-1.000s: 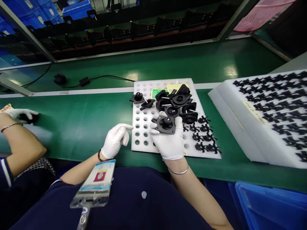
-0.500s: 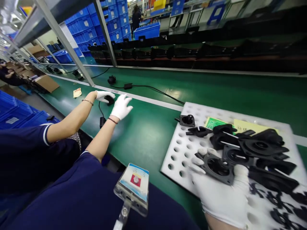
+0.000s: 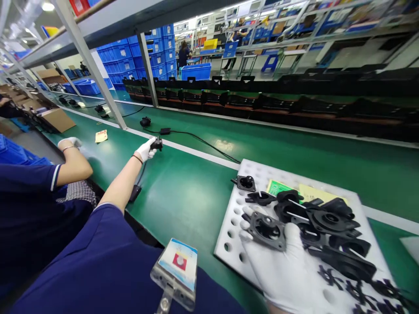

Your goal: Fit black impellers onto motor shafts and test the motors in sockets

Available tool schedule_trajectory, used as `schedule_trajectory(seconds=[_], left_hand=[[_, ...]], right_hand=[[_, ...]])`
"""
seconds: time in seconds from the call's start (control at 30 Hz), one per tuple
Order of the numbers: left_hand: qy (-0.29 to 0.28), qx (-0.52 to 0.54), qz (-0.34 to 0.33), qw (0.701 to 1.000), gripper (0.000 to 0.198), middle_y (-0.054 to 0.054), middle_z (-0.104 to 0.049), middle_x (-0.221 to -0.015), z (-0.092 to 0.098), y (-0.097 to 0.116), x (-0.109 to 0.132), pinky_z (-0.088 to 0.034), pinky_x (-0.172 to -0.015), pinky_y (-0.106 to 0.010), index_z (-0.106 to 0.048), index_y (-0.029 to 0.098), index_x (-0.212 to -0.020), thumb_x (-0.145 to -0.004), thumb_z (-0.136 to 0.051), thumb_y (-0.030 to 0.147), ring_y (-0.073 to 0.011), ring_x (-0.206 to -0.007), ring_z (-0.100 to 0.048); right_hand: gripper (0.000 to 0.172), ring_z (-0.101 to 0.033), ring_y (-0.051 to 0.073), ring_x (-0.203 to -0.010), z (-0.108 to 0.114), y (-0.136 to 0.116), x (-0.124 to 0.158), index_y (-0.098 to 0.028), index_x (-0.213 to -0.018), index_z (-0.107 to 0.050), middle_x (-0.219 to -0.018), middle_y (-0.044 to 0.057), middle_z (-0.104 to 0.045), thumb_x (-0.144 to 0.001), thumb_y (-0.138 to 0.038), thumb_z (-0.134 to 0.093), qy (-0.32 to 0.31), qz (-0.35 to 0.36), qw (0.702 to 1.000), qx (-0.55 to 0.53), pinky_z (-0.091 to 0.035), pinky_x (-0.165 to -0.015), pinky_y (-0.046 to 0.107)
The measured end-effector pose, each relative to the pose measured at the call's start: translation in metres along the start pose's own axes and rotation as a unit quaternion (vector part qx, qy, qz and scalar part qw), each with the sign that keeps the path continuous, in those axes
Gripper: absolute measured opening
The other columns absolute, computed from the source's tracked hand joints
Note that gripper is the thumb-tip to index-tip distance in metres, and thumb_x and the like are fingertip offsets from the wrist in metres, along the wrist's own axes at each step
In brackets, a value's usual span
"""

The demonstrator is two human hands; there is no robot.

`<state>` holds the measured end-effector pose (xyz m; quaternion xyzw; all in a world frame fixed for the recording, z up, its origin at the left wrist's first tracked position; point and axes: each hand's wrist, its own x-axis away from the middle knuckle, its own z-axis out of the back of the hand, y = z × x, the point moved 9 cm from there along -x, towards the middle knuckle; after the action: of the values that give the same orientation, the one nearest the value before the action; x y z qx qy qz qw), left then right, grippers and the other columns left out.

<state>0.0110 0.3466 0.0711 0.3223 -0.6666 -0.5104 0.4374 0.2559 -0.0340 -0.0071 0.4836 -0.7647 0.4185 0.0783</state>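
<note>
My left hand (image 3: 146, 150), in a white glove, reaches far out over the green bench, its fingers closed on a small black corded device (image 3: 157, 144). A cable runs down from it to a black box-shaped cable part (image 3: 135, 192) beside my forearm. My right hand (image 3: 278, 261), gloved too, is palm up over the white perforated board (image 3: 225, 233). Its fingers and thumb grip a black square-flanged plastic housing (image 3: 266, 230) with a round opening. Further black housings (image 3: 330, 218) lie piled on the board just beyond that hand.
A co-worker's gloved hand (image 3: 70, 142) rests by the bench's left edge. Another corded black device (image 3: 145, 122) lies past the white strip. Small black clips (image 3: 356, 290) are on the board. A metal post (image 3: 94, 65) rises at left; black bins (image 3: 242, 98) line the back.
My left hand has closed on the black corded device and lifted it. The co-worker's hand has drawn back to the left. My right hand still holds the housing. The view has shifted.
</note>
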Motion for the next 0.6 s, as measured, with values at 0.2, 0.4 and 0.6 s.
schedule_trajectory(seconds=[0.2, 0.4, 0.6], left_hand=[[-0.146, 0.151, 0.044, 0.977, 0.041, -0.006, -0.066, -0.073, -0.114, -0.036, 0.036, -0.035, -0.045, -0.017, -0.063, 0.015, -0.106, -0.104, -0.06, 0.056, -0.0087, -0.05, -0.052], [-0.276, 0.185, 0.013, 0.943, 0.049, -0.01, -0.073, -0.097, -0.19, -0.04, 0.093, -0.04, -0.049, -0.019, -0.064, 0.019, -0.124, -0.087, -0.084, 0.042, -0.0131, -0.066, -0.062], [-0.291, 0.156, -0.018, 0.944, 0.05, -0.009, -0.071, -0.099, -0.208, -0.04, 0.104, -0.034, -0.045, -0.018, -0.067, 0.021, -0.121, -0.08, -0.088, 0.042, -0.0156, -0.073, -0.064]], right_hand=[[0.058, -0.075, 0.017, -0.091, -0.103, -0.018, -0.01, -0.032, -0.111, -0.079, -0.115, 0.001, -0.076, -0.07, -0.07, -0.092, -0.155, 0.144, 0.977, 0.03, -0.063, -0.071, 0.027], [0.057, -0.071, 0.019, -0.107, -0.138, -0.057, -0.041, -0.033, -0.125, -0.074, -0.131, 0.003, -0.072, -0.082, -0.069, -0.081, -0.149, 0.312, 0.916, 0.204, -0.063, -0.08, 0.03], [0.05, -0.063, 0.028, -0.133, -0.159, -0.081, -0.023, -0.03, -0.12, -0.079, -0.136, 0.008, -0.072, -0.084, -0.064, -0.083, -0.236, 0.418, 0.802, 0.355, -0.04, -0.127, 0.05]])
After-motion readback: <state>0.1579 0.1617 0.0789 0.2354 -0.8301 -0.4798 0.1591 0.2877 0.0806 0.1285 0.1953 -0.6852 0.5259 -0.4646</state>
